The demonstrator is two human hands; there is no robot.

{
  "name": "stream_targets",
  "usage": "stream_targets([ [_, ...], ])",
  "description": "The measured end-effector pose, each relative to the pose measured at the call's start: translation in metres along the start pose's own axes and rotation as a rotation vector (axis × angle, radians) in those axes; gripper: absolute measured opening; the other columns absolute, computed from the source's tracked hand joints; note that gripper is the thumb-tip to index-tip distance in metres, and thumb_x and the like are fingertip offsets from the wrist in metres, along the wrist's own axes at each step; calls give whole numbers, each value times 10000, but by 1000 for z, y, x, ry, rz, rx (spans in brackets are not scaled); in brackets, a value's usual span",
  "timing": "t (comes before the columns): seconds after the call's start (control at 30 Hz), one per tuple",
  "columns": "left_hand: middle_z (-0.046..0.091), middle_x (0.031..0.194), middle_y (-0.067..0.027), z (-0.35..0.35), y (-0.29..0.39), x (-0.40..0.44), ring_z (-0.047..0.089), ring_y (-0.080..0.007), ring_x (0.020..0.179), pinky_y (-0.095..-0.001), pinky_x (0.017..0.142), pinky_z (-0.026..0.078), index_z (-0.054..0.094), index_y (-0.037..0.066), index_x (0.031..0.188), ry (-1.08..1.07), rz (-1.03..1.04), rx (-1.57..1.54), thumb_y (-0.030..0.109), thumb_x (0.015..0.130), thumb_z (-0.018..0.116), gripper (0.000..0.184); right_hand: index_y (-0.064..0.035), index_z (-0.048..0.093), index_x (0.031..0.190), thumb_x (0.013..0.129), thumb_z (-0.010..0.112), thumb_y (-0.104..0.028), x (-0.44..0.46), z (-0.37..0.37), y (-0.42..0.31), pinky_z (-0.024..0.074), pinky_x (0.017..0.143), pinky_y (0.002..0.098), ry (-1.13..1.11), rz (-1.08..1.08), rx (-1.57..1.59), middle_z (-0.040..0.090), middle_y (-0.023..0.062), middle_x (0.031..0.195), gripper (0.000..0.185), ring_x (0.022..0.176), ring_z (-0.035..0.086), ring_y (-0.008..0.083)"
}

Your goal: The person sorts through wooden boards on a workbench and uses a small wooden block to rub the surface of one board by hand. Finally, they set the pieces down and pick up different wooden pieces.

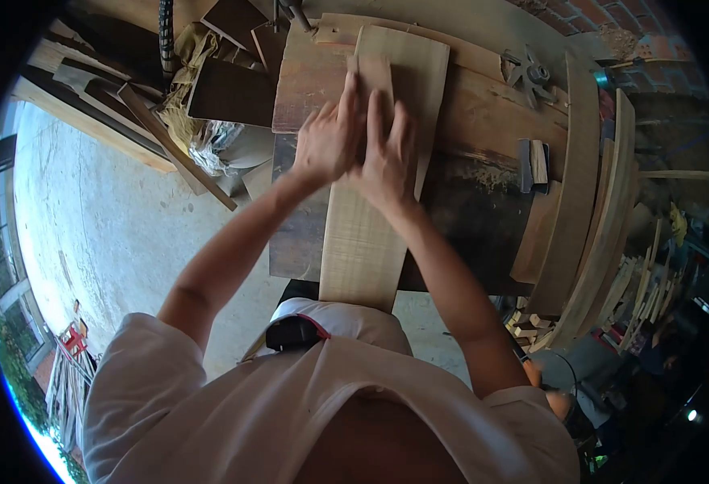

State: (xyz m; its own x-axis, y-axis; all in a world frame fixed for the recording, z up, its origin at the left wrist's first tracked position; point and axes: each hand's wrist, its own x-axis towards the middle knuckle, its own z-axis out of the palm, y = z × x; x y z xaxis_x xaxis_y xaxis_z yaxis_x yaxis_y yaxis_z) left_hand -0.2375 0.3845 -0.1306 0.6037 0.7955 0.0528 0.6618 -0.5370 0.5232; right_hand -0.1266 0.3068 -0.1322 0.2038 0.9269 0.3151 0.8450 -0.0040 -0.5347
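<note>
A long pale board (362, 250) lies lengthwise on the workbench, its near end reaching to my waist. On its far half is a small wooden block (376, 73), blurred and mostly covered by my hands, so I cannot tell whether it is a sanding block or a plane. My left hand (328, 141) grips its left side, with the index finger stretched forward along it. From the right, my right hand (387, 157) presses on the same block with bent fingers. The two hands nearly touch at the wrists.
The workbench (483, 234) has a worn dark top with shavings (492, 176). A small block-like tool (533, 165) and a metal cutter head (534, 74) lie to the right. Long planks (568, 210) line the right edge; scrap boards (233, 89) lean at upper left.
</note>
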Motion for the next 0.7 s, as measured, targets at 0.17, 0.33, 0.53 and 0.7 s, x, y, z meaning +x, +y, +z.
stream_targets([
  [0.17,573,1256,-290,7,-87,170,608,-493,996,-534,849,484,58,153,1554,-135,17,-79,271,980,481,722,-15,315,1462,719,750,-318,138,43,36,399,943,516,235,12,-159,399,235,1334,913,1093,463,420],
  [0.33,575,1262,-282,-9,-33,89,590,-437,1099,-511,875,491,38,103,1551,-258,-12,-20,365,1009,403,704,77,313,1428,700,756,-249,67,21,12,390,980,518,138,-4,-155,377,338,1281,912,1126,434,475],
  [0.53,532,1294,-315,18,31,-170,587,-423,1125,-445,907,513,8,-47,1524,-171,-112,-189,221,940,556,844,-31,341,1483,665,785,-242,-151,-29,-49,413,986,523,-164,20,-10,351,324,1383,954,1175,443,467],
  [0.7,596,1170,-273,19,34,-185,617,-394,1004,-435,867,487,75,-95,1508,-102,-128,-10,214,926,574,827,-63,331,1498,659,769,-241,-147,-35,-43,409,991,524,-237,-35,65,355,296,1395,963,1195,444,448],
])
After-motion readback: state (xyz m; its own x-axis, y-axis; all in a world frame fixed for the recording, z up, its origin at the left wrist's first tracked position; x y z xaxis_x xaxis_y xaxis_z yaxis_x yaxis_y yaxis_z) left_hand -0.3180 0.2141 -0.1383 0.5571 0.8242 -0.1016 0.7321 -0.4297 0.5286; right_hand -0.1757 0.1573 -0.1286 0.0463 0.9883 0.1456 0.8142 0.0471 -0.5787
